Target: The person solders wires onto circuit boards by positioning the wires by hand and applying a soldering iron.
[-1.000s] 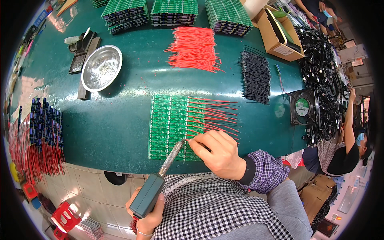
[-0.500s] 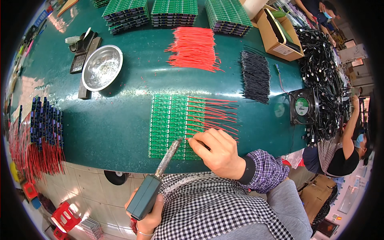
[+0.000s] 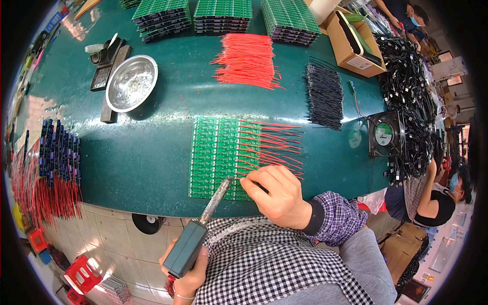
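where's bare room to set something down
Mostly bare: green table between the blue bundle and the circuit-board panel; another patch nearer than the black wires, left of the fan. Crowded: far side, with board stacks.

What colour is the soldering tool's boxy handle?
The boxy soldering-iron handle is dark greyish green, showing best in the head view.

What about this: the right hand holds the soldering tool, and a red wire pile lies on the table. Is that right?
No: the head view shows the left hand holding the soldering tool, not the right hand. A red wire pile lies on the table.
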Motion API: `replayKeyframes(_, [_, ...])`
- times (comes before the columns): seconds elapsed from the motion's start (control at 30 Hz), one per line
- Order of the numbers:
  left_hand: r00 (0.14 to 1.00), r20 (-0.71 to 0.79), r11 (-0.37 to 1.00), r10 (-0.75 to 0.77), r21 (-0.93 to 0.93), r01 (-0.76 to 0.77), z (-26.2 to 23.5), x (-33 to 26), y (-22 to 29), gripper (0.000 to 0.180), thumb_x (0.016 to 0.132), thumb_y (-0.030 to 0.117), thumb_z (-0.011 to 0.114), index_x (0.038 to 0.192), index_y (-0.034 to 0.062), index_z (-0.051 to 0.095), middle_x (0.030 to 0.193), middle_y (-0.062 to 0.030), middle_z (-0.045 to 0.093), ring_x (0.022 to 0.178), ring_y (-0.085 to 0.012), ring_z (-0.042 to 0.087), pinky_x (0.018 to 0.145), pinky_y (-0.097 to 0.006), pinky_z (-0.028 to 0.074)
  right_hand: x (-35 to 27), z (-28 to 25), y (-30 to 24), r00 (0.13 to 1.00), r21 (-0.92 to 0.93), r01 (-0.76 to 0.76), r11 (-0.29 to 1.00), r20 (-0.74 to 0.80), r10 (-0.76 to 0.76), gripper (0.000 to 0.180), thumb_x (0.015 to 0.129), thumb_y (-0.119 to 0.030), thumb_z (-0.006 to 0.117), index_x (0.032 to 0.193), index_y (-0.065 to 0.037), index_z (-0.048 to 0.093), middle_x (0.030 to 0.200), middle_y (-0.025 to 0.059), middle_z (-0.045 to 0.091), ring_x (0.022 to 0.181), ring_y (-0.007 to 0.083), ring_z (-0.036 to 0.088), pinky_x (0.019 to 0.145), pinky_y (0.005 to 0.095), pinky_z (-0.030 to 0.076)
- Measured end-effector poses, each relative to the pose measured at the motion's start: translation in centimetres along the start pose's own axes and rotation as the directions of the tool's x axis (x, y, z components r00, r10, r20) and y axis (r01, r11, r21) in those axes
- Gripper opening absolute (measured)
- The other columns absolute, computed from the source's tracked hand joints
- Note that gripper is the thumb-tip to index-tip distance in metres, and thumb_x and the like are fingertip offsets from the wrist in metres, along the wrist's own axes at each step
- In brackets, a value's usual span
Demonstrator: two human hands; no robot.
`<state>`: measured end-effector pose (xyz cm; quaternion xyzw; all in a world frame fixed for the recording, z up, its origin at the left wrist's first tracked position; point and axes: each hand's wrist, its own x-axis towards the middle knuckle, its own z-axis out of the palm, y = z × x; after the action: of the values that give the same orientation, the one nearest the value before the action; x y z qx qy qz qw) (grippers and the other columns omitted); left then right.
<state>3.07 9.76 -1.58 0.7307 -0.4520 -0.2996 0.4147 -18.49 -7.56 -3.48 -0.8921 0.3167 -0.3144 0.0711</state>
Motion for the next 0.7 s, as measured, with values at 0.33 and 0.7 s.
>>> replayKeyframes(0.33, [0.997,0.041,0.996,0.067,0.047,-0.069,0.0,0.1,0.1,0.019,0.072,-0.001,0.079,0.089,-0.0049,0.071,0.079,-0.0139,0.068,0.062,-0.0248,0.064,0.055,-0.033,0.050,0.1,0.0,-0.2,1.000,-0.007,-0.011,1.000,0.002,0.011,0.027,0.069,-0.005,0.071,0.095,-0.001,0.072,0.087,0.0057,0.067,0.075,0.0195,0.065,0.063,0.0317,0.047])
replayKeyframes(0.7, [0.995,0.017,0.994,-0.096,-0.047,0.097,-0.9,-1.0,-0.9,0.034,0.079,-0.001,0.081,0.111,-0.0042,0.069,0.098,-0.0080,0.070,0.083,-0.0160,0.065,0.074,-0.031,0.053,0.3,-0.1,-0.2,1.000,-0.017,-0.016,1.000,0.014,0.016,0.026,0.069,-0.005,0.070,0.095,-0.001,0.072,0.086,0.0055,0.066,0.075,0.0192,0.065,0.063,0.0312,0.047])
